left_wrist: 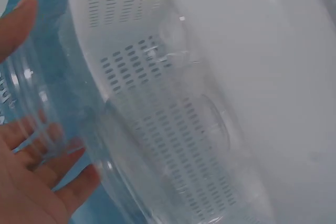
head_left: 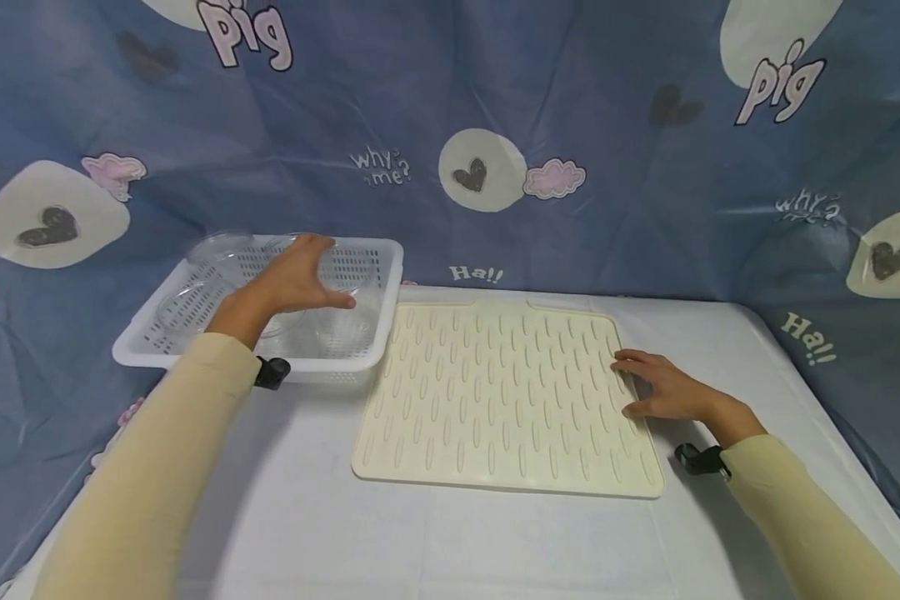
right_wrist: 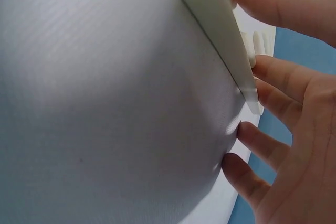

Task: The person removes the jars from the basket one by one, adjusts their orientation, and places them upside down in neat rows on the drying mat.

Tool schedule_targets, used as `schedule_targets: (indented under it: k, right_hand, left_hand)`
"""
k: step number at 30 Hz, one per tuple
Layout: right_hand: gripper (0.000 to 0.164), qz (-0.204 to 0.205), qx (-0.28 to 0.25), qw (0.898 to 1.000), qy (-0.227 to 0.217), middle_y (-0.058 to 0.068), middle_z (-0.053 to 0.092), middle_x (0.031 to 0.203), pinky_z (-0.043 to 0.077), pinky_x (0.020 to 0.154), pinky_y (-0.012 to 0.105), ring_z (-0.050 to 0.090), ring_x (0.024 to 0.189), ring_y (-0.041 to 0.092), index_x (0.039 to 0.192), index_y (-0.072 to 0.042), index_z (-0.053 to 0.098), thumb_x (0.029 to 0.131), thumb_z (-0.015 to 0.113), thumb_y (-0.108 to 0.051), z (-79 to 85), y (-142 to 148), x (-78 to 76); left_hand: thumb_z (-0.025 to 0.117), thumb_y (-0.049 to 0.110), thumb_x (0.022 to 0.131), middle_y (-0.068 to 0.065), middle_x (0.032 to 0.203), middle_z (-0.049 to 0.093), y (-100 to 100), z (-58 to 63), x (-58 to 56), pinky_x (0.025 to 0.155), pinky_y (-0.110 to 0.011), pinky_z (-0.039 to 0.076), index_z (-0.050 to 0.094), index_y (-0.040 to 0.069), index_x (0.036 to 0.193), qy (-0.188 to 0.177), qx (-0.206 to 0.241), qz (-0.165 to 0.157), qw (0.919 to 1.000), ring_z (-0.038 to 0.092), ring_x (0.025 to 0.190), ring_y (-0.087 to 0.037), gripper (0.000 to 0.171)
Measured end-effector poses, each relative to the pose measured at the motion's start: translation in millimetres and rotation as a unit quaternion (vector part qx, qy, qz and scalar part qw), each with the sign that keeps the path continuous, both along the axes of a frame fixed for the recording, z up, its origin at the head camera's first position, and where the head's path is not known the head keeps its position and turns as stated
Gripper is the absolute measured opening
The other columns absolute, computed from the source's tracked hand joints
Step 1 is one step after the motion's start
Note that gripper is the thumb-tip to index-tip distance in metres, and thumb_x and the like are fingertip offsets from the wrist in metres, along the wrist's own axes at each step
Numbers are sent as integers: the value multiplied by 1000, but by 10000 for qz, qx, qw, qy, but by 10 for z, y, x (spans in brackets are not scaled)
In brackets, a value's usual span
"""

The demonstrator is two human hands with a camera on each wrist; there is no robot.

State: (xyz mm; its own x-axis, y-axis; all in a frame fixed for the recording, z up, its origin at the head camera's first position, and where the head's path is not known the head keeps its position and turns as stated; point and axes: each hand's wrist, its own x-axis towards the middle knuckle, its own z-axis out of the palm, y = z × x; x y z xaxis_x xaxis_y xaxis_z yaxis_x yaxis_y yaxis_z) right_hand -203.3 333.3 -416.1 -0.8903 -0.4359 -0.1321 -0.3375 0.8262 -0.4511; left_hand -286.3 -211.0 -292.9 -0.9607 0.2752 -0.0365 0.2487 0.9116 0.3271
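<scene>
My left hand (head_left: 288, 279) is over the white slotted basket (head_left: 394, 283), thumb spread from the fingers. Several clear, round-edged containers (head_left: 183, 308) lie in the basket; their exact kind is hard to tell. In the left wrist view, some fingers of that hand show through a clear container's (left_wrist: 118, 161) wall, with the thumb apart; no firm grip shows. My right hand (head_left: 667, 390) rests at the right edge of a cream drying mat (head_left: 495, 400) with raised oval ridges. In the right wrist view, its fairly straight fingers touch the mat's edge (right_wrist: 226, 40) and the cloth.
A white cloth (head_left: 307, 517) covers the table under the mat. Behind it hangs a blue printed curtain (head_left: 615, 242), which also falls along both sides. The basket stands at the back left, its right side beside the mat's upper left corner.
</scene>
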Motion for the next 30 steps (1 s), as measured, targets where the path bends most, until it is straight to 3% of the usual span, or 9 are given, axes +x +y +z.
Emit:
schedule_targets:
  k: [3, 8, 16, 21, 30]
  right_hand:
    - [73, 18, -24, 10000, 11, 28, 35, 152, 27, 107, 73, 28, 137, 54, 139, 5, 50, 79, 80, -24, -4, 5, 1]
    - [73, 18, -92, 10000, -31, 28, 34, 153, 27, 107, 73, 27, 138, 54, 140, 5, 50, 79, 80, -24, -10, 3, 1]
    - [73, 46, -124, 9999, -37, 29, 34, 152, 27, 106, 74, 27, 138, 55, 139, 6, 50, 79, 80, -24, 13, -7, 18]
    - [74, 40, -104, 9999, -38, 29, 34, 153, 27, 106, 74, 27, 138, 55, 140, 5, 49, 79, 79, -24, 15, -7, 22]
    - [73, 32, -118, 9999, -27, 28, 33, 153, 27, 106, 73, 27, 139, 54, 140, 5, 49, 80, 79, -24, -2, 11, 10]
  left_hand:
    - [82, 43, 77, -29, 156, 20, 1, 34, 40, 109, -69, 34, 18, 1, 157, 120, 457, 196, 9987, 39, 135, -49, 111]
    - [82, 43, 77, -27, 156, 23, -1, 70, 116, 106, -66, 39, 11, 6, 159, 351, 1124, 503, 9918, 41, 135, -44, 115]
    - [80, 44, 81, -17, 161, 30, -54, 126, 178, 114, -63, 32, 7, 10, 160, 312, 2452, 912, 9647, 32, 145, -38, 113]
    - [80, 50, 79, -10, 163, 30, -91, 143, 216, 114, -59, 36, 8, 16, 160, 314, 2914, 1035, 9505, 32, 148, -33, 113]
    - [79, 42, 82, -9, 163, 28, -61, 226, 282, 110, -55, 43, 6, 18, 160, 540, 3453, 1076, 9307, 38, 145, -32, 110]
